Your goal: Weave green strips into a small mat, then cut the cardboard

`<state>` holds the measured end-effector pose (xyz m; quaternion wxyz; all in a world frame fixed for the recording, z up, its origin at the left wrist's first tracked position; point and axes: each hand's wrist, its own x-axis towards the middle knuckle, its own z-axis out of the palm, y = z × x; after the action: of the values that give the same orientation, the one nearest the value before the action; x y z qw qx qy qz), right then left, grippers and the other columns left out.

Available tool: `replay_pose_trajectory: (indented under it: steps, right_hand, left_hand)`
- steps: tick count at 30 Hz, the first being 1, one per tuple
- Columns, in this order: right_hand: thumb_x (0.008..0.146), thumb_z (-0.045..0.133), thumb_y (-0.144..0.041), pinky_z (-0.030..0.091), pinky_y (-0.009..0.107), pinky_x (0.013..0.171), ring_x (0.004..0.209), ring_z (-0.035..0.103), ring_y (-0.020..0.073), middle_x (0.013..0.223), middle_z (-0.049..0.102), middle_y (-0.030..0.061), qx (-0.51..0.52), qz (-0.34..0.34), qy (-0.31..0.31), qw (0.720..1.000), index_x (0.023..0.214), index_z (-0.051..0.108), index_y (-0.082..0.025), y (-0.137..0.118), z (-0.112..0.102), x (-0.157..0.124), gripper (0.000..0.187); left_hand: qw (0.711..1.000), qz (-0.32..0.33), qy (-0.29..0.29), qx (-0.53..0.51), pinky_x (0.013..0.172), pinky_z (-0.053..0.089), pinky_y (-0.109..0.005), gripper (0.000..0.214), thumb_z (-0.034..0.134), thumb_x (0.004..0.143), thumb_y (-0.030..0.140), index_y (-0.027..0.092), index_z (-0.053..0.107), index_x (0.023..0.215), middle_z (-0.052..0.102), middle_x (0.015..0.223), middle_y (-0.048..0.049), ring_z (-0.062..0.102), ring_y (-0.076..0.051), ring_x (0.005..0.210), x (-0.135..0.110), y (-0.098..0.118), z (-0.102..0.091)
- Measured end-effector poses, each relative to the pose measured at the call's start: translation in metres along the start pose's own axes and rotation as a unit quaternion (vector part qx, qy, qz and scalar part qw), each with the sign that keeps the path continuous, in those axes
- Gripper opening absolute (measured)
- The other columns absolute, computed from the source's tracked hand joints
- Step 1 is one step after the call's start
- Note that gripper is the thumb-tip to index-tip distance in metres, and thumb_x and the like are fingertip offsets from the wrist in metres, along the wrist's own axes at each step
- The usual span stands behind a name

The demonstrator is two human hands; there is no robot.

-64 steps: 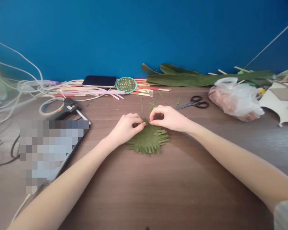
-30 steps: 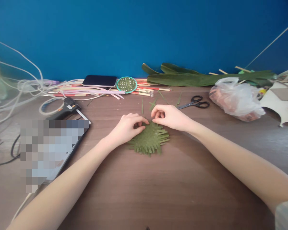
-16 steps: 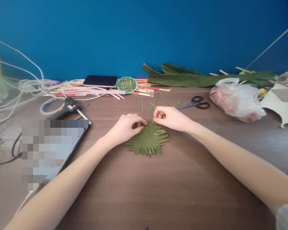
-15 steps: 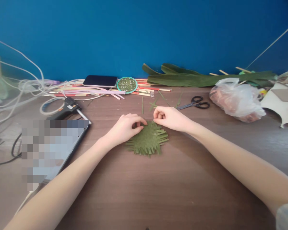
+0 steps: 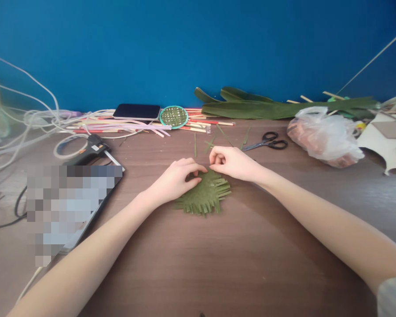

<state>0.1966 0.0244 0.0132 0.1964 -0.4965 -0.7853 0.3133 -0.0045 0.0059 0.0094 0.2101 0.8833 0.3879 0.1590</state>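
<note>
A woven mat of green leaf strips (image 5: 206,196), with loose fringed ends, lies flat on the table between my hands. My left hand (image 5: 180,178) covers its left far part; the fingers are bent and hold the mat, with a small gap between thumb and forefinger. At the far edge my right hand (image 5: 232,163) is closed, thumb and forefinger pinched on a leaf strip, which the fingers mostly hide. Loose leaf strips (image 5: 195,145) lie just beyond. Scissors with black handles (image 5: 267,141) rest beyond my right hand.
At the left are a tablet with a blurred screen (image 5: 75,207), a glue gun (image 5: 90,149) and white cables. Along the blue wall lie a phone (image 5: 137,111), a round woven piece with a turquoise rim (image 5: 174,117), sticks and long leaves (image 5: 251,109). A plastic bag (image 5: 326,138) sits right.
My left hand has shifted slightly right over the mat, its fingertips nearer the right hand. The right hand keeps its pinch at the far edge.
</note>
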Motion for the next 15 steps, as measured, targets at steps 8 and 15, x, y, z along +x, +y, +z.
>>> replay_pose_trajectory:
  steps: [8, 15]
  right_hand:
    - [0.069, 0.056, -0.02, 0.035, 0.024, 0.057, 0.054, 0.047, 0.0095, 0.056, 0.054, -0.0047, 0.028, -0.006, 0.006, 1.0, 0.071, 0.051, -0.019, 0.0, 0.0, 0.001, 0.006]
    - [0.074, 0.046, -0.018, 0.038, 0.026, 0.062, 0.061, 0.05, 0.0113, 0.066, 0.059, -0.0009, 0.078, -0.034, -0.006, 0.996, 0.08, 0.062, -0.018, -0.009, -0.003, 0.0, 0.017]
  left_hand:
    - [1.0, -0.005, 0.001, -0.011, 0.078, 0.043, -0.029, 0.023, 0.052, 0.08, 0.02, 0.02, 0.063, 0.1, 0.057, 0.081, -0.001, 0.053, -0.015, 0.079, 0.0, -0.002, 0.0]
    - [1.0, -0.014, 0.016, -0.023, 0.076, 0.043, -0.028, 0.024, 0.048, 0.081, 0.019, 0.02, 0.064, 0.099, 0.061, 0.082, -0.0011, 0.054, -0.015, 0.079, 0.0, 0.0, 0.001]
